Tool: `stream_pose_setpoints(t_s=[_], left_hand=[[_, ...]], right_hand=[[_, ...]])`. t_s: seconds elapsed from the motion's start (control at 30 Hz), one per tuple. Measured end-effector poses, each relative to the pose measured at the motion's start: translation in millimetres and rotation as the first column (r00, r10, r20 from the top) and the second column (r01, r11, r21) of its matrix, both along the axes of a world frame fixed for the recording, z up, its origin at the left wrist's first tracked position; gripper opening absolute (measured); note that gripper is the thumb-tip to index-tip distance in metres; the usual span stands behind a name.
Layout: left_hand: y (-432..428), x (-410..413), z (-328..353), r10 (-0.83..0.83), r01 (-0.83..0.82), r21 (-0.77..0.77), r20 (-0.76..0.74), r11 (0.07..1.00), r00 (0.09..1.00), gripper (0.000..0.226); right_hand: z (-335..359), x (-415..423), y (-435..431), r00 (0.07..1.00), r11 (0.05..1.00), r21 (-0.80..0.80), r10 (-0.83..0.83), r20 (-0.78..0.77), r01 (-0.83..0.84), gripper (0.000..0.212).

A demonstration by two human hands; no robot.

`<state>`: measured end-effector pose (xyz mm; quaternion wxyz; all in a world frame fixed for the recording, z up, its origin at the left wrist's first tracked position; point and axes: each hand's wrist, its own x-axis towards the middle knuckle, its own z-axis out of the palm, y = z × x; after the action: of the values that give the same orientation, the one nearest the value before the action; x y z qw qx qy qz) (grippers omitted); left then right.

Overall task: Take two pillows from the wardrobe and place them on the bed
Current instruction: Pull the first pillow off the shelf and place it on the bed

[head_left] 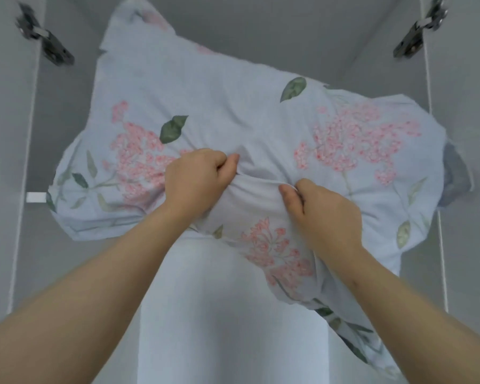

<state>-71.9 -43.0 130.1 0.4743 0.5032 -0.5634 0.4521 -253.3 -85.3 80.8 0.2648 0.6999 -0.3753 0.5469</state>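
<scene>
A pale blue pillow [233,112] printed with pink flowers and green leaves fills the middle of the head view, inside the open grey wardrobe [261,29]. My left hand [197,178] pinches a fold of its cover near the front edge. My right hand [322,214] grips the same fold just to the right. A second floral piece of fabric [288,261], perhaps another pillow, hangs down below my right hand toward the lower right. A darker blue-grey corner [457,176] shows behind the pillow's right end.
Open wardrobe doors stand at both sides, with metal hinges at the upper left [45,40] and upper right [416,31]. A smooth white surface [227,328] lies below the pillow between my forearms.
</scene>
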Motion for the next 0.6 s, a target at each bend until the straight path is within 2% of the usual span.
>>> stream_pose_setpoints(t_s=[0.07,0.17,0.23,0.33,0.5,0.6], left_hand=[[12,-10,-11,-0.024,0.026,-0.044,0.043,0.999,0.999,0.049],[30,-23,-35,-0.028,0.039,-0.075,0.146,0.996,0.989,0.038],[40,-32,-49,-0.037,0.049,-0.075,0.147,0.996,0.989,0.037],[53,-41,-69,-0.060,0.061,-0.022,0.075,0.998,0.995,0.038],[78,-36,-107,-0.101,0.118,0.090,-0.169,0.989,0.980,0.049],[91,-32,-124,-0.076,0.102,0.133,-0.188,0.986,0.979,0.050]], right_hand=[[-12,-7,8,0.998,0.999,0.010,0.037,0.044,-0.037,0.040],[-29,-22,24,0.996,0.990,0.120,0.065,0.062,-0.072,0.042],[-35,-32,32,0.994,0.984,0.153,0.087,0.070,-0.097,0.046],[-38,-41,47,0.994,0.986,0.131,0.093,0.057,-0.099,0.048],[-51,-38,69,0.988,0.984,0.114,0.142,-0.055,-0.135,0.046],[-70,-31,76,0.979,0.971,0.153,0.193,-0.062,-0.181,0.044]])
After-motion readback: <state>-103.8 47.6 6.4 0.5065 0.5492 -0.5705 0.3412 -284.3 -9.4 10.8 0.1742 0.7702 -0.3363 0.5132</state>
